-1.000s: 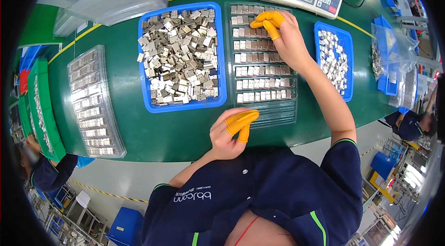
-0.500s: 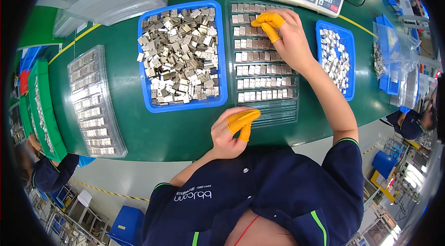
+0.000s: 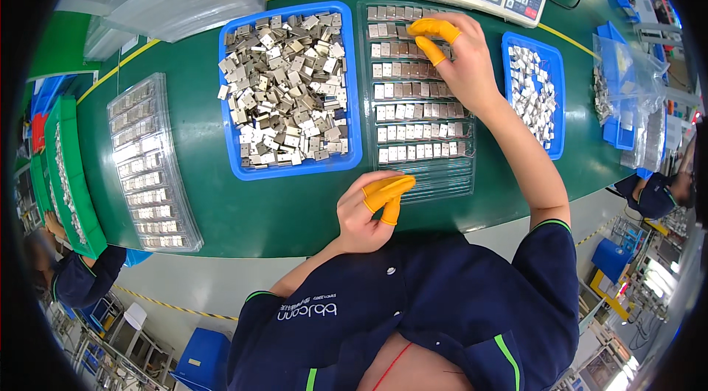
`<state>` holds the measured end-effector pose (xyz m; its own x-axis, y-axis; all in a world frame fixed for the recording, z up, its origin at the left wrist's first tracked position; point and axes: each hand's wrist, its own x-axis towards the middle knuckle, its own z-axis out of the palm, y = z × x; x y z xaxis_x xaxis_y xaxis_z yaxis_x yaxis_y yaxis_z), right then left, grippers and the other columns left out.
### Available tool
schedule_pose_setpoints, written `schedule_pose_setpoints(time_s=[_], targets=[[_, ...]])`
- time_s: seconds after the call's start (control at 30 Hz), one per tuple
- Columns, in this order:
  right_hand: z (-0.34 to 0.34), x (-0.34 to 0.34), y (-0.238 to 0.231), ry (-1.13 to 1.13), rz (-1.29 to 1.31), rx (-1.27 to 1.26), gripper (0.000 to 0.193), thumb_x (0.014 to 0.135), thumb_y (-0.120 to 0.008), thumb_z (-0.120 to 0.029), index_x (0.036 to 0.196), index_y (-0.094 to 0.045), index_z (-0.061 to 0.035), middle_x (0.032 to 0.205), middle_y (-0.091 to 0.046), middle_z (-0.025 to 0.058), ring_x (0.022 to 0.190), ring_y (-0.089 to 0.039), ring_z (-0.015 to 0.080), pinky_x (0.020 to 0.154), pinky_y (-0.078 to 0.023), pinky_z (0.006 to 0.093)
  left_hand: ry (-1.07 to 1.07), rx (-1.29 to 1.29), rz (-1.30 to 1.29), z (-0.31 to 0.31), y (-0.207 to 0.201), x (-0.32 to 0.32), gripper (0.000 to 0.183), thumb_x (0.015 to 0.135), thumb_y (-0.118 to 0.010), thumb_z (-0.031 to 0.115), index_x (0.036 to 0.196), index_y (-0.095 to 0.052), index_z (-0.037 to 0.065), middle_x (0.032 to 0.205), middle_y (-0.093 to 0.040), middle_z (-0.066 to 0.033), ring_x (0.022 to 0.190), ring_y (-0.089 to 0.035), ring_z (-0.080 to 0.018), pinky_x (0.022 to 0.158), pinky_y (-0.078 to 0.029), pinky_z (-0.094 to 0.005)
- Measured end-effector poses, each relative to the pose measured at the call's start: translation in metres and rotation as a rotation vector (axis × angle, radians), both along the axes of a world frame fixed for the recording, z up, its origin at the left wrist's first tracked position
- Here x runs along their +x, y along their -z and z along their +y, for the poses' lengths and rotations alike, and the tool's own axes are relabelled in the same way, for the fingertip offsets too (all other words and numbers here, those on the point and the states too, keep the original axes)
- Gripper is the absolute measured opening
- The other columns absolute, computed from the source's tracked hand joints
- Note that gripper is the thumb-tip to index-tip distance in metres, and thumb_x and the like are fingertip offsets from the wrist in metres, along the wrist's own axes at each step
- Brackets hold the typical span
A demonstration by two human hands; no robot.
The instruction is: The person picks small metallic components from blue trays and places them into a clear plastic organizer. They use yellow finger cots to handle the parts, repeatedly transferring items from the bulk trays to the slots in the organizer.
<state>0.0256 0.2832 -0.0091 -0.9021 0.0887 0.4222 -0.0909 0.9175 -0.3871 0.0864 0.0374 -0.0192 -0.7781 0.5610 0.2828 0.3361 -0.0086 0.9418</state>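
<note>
Right hand [image 3: 463, 59], orange-capped fingertips pinched together, rests on the far rows of the clear ribbed plastic tray [image 3: 417, 103] of small square metal plates. Left hand [image 3: 369, 207], loosely curled and empty, hovers at the tray's near edge, its long axis running away from the person.

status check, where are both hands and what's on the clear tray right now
Right hand on clear tray's far rows. Left hand at its near edge, fingers curled. Near rows unfilled. Nothing blocking.
</note>
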Motion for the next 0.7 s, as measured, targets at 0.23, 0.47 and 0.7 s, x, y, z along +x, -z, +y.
schedule_pose_setpoints(time_s=[0.23,0.47,0.7], targets=[[0.007,-0.013,0.003,-0.048,-0.02,0.119,0.015,0.07,-0.069,-0.016,0.084,-0.071,-0.011,0.089,-0.065,0.0029,0.094,-0.054,0.02,0.088,-0.04,0.0349,-0.003,-0.005,0.006,0.0,0.0,-0.001,0.026,0.069,-0.061,-0.006,0.093,-0.067,0.001,0.091,-0.066,-0.0113,0.085,-0.063,-0.0257,0.073,-0.051,-0.0307],[0.008,-0.018,0.01,-0.033,0.014,0.219,0.015,0.068,-0.068,-0.015,0.082,-0.071,-0.01,0.089,-0.065,0.0026,0.094,-0.054,0.0196,0.089,-0.04,0.0347,0.024,-0.009,-0.002,-0.001,-0.001,-0.002,0.027,0.069,-0.061,-0.006,0.094,-0.067,0.002,0.091,-0.066,-0.0112,0.086,-0.063,-0.0262,0.073,-0.051,-0.031],[0.005,-0.02,0.008,-0.047,0.076,0.267,0.016,0.067,-0.069,-0.016,0.081,-0.071,-0.009,0.087,-0.065,0.0028,0.093,-0.055,0.0195,0.088,-0.041,0.0353,0.027,-0.02,-0.024,-0.001,-0.001,-0.001,0.023,0.074,-0.058,-0.006,0.094,-0.067,0.002,0.093,-0.065,-0.0122,0.084,-0.063,-0.0244,0.075,-0.05,-0.0304]])
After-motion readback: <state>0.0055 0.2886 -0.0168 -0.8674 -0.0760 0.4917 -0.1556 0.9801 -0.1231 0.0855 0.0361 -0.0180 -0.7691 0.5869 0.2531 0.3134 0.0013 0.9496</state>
